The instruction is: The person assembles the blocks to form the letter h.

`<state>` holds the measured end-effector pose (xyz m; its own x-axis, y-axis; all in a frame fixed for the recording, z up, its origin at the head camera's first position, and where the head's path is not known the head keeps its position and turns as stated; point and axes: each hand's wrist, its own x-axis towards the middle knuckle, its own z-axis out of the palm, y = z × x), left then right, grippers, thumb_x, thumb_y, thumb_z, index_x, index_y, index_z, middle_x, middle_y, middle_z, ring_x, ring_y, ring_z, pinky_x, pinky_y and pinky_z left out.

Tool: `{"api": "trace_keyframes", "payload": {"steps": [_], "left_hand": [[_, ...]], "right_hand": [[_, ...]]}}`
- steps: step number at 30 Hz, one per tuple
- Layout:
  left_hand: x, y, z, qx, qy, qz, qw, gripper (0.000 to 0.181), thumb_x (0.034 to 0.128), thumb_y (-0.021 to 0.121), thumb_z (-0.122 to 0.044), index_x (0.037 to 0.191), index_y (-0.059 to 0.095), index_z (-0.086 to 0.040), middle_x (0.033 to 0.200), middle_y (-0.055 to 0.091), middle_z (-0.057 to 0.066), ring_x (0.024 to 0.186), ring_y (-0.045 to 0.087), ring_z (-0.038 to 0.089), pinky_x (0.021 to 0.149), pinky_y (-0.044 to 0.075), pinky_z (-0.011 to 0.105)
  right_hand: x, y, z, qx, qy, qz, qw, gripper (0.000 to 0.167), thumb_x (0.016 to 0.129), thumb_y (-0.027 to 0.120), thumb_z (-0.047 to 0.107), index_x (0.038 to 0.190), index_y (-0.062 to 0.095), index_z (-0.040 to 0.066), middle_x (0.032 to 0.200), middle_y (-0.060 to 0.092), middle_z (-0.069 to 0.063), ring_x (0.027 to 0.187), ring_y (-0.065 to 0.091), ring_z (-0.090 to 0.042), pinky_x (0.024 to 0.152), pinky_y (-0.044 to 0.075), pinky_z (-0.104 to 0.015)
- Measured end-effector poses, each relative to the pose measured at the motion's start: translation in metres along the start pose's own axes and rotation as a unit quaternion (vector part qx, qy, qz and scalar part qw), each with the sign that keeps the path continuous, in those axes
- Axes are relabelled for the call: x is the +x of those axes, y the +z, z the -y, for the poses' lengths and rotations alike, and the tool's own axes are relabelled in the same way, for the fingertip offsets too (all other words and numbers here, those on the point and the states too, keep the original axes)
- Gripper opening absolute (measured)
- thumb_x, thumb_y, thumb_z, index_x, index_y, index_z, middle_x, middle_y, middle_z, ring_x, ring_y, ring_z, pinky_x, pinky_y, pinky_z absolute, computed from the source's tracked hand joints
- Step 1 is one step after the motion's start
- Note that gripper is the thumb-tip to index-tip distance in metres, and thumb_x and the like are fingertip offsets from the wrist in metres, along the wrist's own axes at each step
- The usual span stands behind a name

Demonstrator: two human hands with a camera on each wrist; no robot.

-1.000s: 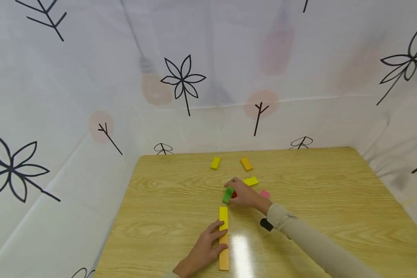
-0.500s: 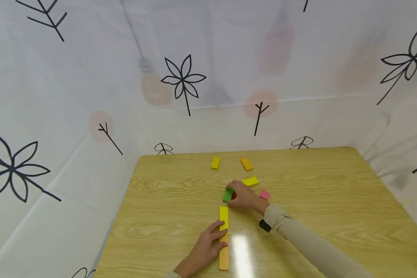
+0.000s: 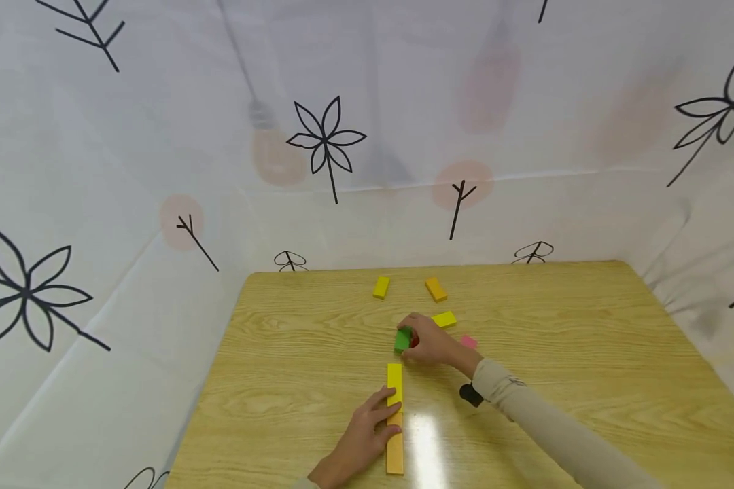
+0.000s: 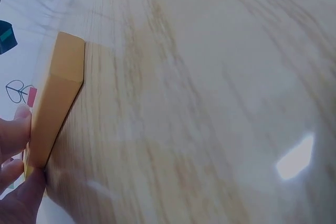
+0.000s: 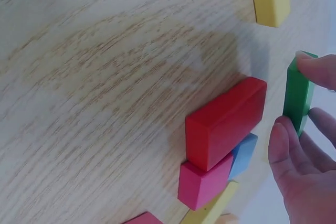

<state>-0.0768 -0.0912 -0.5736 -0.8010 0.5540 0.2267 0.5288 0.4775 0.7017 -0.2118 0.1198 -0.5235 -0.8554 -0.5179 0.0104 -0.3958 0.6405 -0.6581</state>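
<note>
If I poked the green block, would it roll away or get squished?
The green block probably wouldn't roll: its faces look flat and its edges straight. It seems stiff, too, as it shows no bend in the right hand's pinch. Stood on its narrow end, though, it might tip easily, since it is long and thin.

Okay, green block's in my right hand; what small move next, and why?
Probably draw the green block toward the nearest yellow block: your right hand holds it beyond that block's far end, and your left hand touches the orange block in line behind.
</note>
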Motion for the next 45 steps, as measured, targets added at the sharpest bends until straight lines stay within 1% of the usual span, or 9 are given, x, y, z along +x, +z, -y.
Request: {"api": "trace_keyframes", "payload": {"steps": [6,15,21,25,28,33,40,45], "left_hand": [[0.000,-0.001,0.001,-0.001,0.000,0.004,1.0000,0.041,0.0907,0.063,-0.022,0.123,0.060,0.003,0.139,0.045,0.012,0.129,0.041,0.037,0.099,0.042,0.043],[0.000,0.000,0.001,-0.004,0.002,-0.001,1.0000,0.040,0.0904,0.063,-0.023,0.122,0.061,0.003,0.139,0.045,0.012,0.129,0.041,0.037,0.099,0.042,0.042],[-0.001,0.000,0.002,-0.008,0.005,-0.001,1.0000,0.040,0.0909,0.062,-0.023,0.122,0.061,0.003,0.139,0.045,0.013,0.128,0.041,0.037,0.099,0.043,0.042],[0.000,0.000,0.002,-0.008,0.010,-0.004,0.9999,0.041,0.0906,0.062,-0.023,0.122,0.061,0.003,0.138,0.046,0.013,0.128,0.042,0.038,0.099,0.043,0.042],[0.000,-0.001,0.002,-0.008,0.009,-0.004,0.9999,0.040,0.0907,0.062,-0.023,0.122,0.061,0.003,0.138,0.046,0.013,0.128,0.042,0.038,0.099,0.043,0.042],[0.001,-0.001,0.000,-0.012,0.002,-0.002,0.9999,0.040,0.0907,0.063,-0.021,0.122,0.061,0.003,0.138,0.046,0.014,0.128,0.042,0.037,0.099,0.043,0.041],[0.001,-0.001,-0.001,-0.004,0.013,-0.006,0.9999,0.040,0.0906,0.063,-0.021,0.121,0.061,0.004,0.137,0.046,0.015,0.127,0.043,0.038,0.097,0.045,0.040],[0.000,-0.001,-0.001,-0.003,0.015,-0.009,0.9998,0.040,0.0908,0.062,-0.022,0.121,0.061,0.004,0.137,0.046,0.015,0.127,0.043,0.038,0.097,0.045,0.040]], "right_hand": [[0.000,-0.001,0.002,-0.001,-0.017,0.007,0.9998,0.048,0.079,0.078,0.012,0.120,0.058,-0.003,0.119,0.054,-0.014,0.090,0.051,-0.019,0.079,0.049,-0.034],[-0.001,0.001,0.006,0.007,-0.028,0.016,0.9994,0.049,0.079,0.077,0.010,0.121,0.057,-0.005,0.122,0.053,-0.016,0.083,0.050,-0.019,0.073,0.048,-0.029],[0.000,0.004,0.005,0.008,-0.043,0.026,0.9987,0.047,0.080,0.077,0.009,0.120,0.057,-0.005,0.124,0.052,-0.018,0.085,0.052,-0.021,0.073,0.049,-0.029],[0.000,0.006,0.005,0.013,-0.054,0.034,0.9979,0.046,0.080,0.075,0.007,0.121,0.057,-0.005,0.123,0.052,-0.018,0.082,0.052,-0.022,0.069,0.048,-0.026],[0.000,0.007,0.004,0.014,-0.064,0.037,0.9972,0.046,0.080,0.075,0.006,0.121,0.057,-0.006,0.121,0.053,-0.017,0.081,0.052,-0.022,0.067,0.046,-0.025],[0.000,0.009,0.006,0.017,-0.073,0.042,0.9963,0.044,0.082,0.073,0.006,0.120,0.056,-0.006,0.120,0.052,-0.017,0.081,0.052,-0.022,0.067,0.046,-0.024],[0.000,0.011,0.006,0.016,-0.069,0.046,0.9964,0.043,0.083,0.073,0.006,0.121,0.056,-0.005,0.123,0.051,-0.017,0.084,0.051,-0.022,0.070,0.046,-0.026],[0.001,0.011,0.006,0.007,-0.077,0.047,0.9959,0.041,0.082,0.073,0.005,0.120,0.058,-0.005,0.122,0.052,-0.018,0.089,0.052,-0.022,0.074,0.048,-0.029]]}}
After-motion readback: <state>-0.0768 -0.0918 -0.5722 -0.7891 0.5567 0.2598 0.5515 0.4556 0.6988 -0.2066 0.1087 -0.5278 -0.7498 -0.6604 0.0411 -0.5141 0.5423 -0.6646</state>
